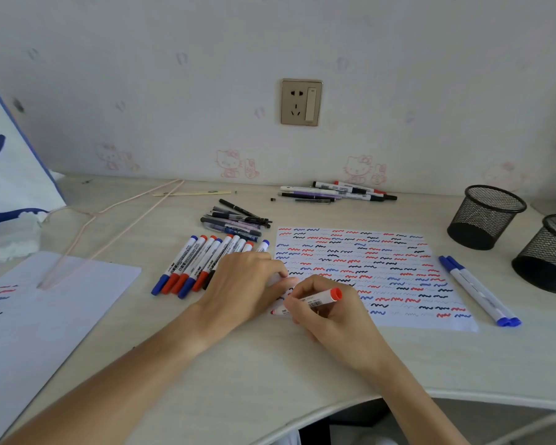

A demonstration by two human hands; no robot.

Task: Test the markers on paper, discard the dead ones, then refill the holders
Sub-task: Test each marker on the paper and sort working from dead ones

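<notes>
Right hand (326, 308) gripping red marker (308, 301), left hand (244, 284) flat steadying paper (382, 274); testing ongoing, holders (485, 216) still empty.

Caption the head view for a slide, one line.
Right hand holds a red marker at the scribble-covered test sheet; left hand rests beside it; two mesh holders wait.

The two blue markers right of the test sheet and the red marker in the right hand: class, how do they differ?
The two blue markers lie untouched on the desk, side by side; the red marker is gripped in the right hand. Their ends are blue; the red marker's are red. The red marker lies over the test sheet; the blue pair lies beside it. All have white barrels.
</notes>
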